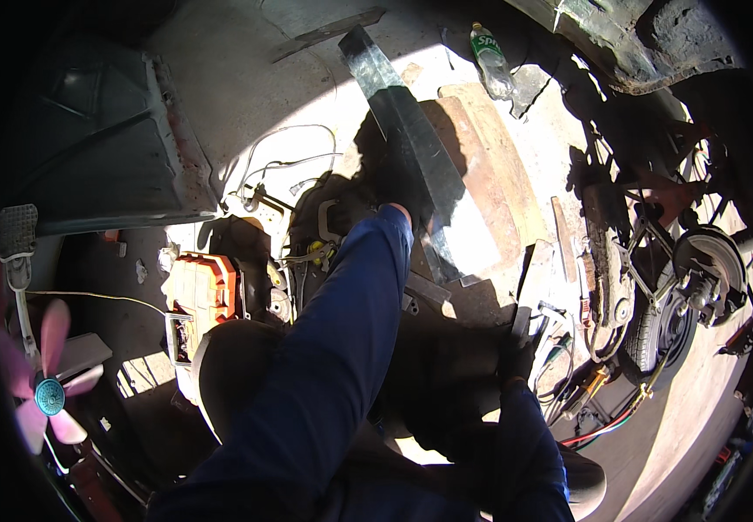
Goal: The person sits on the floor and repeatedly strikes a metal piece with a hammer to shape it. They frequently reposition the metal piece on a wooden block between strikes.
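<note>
pink fan (46,383) sits far left on the floor. left hand (398,187), gloved, is wrapped round a long metal strip (411,130) angled over the sunlit ground. right hand (516,352) is in shadow, grip unclear, near loose wires (603,391) and a wheel (668,326).

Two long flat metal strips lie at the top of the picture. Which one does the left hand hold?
The wider, shiny strip, gripped by the left hand; the thin dark strip lies untouched.
</note>
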{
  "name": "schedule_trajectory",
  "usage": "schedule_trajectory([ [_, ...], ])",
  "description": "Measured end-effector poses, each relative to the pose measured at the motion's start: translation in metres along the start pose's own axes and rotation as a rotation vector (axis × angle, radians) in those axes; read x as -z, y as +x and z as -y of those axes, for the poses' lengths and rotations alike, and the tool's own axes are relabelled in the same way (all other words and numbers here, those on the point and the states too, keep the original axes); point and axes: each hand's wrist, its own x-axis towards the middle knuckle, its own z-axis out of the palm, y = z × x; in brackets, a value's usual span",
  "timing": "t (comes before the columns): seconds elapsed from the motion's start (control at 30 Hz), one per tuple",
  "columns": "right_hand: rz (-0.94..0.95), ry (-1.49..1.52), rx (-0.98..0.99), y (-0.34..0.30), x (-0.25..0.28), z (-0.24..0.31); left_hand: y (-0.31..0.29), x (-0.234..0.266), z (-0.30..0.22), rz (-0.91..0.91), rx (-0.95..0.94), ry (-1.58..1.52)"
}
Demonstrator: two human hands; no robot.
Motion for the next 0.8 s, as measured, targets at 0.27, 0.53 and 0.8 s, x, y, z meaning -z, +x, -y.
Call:
schedule_trajectory([
  [0.27, 0.028, -0.173, 0.097, 0.027, -0.023, -0.022, -0.003, 0.015, 0.016, -0.076, 0.18, 0.197],
  [0.53, 0.032, -0.405, 0.409, 0.047, -0.034, -0.058, -0.019, 0.035, 0.026, -0.159, 0.336, 0.383],
  [0.8, -0.108, 0.613, 0.315, 0.073, 0.016, -0.074, -0.021, 0.033, 0.027, -0.144, 0.365, 0.41],
])
